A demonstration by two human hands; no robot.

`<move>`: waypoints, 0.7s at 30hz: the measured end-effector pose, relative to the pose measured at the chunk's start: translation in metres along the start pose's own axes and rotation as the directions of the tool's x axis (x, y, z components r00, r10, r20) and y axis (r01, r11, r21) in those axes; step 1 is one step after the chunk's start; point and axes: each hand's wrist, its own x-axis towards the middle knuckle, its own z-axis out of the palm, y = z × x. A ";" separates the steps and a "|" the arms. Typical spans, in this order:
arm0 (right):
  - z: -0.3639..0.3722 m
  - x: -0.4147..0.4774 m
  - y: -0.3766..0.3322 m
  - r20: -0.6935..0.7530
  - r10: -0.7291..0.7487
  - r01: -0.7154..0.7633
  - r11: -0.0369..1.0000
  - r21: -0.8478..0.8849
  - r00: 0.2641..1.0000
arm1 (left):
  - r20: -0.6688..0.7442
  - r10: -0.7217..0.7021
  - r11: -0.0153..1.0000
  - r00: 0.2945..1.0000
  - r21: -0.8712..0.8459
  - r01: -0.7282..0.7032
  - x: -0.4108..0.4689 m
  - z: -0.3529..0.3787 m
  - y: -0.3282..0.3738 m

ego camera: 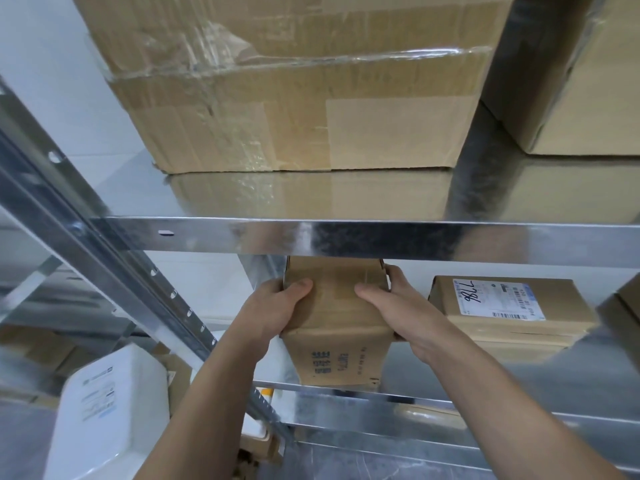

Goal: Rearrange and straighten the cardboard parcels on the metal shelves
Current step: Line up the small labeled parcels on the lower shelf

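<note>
While both hands grip it, a small cardboard parcel (337, 327) is held just below the metal shelf beam (346, 237). The left hand (277, 310) and right hand (398, 306) curl round its sides, thumbs on top. Below the beam, further right, lies a labelled parcel (512, 306); above the beam, a large taped box (277, 98).

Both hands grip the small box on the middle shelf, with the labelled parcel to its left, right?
No. In the head view the left hand and right hand do grip the small box, but the labelled parcel lies to its right.
</note>
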 end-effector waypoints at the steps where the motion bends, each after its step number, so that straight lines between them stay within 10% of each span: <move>1: 0.000 0.000 0.000 -0.003 -0.003 0.003 1.000 -0.005 1.000 | -0.003 0.003 1.000 1.000 0.010 -0.003 0.000 0.000 0.000; 11: 0.000 0.005 0.005 -0.033 -0.009 0.008 0.999 -0.043 0.999 | -0.061 0.030 0.993 0.998 0.116 -0.022 -0.001 0.006 0.001; 21: -0.033 -0.008 0.019 0.070 0.001 -0.027 0.927 0.374 0.998 | -0.068 -0.140 0.966 0.988 -0.226 0.122 -0.010 -0.008 -0.041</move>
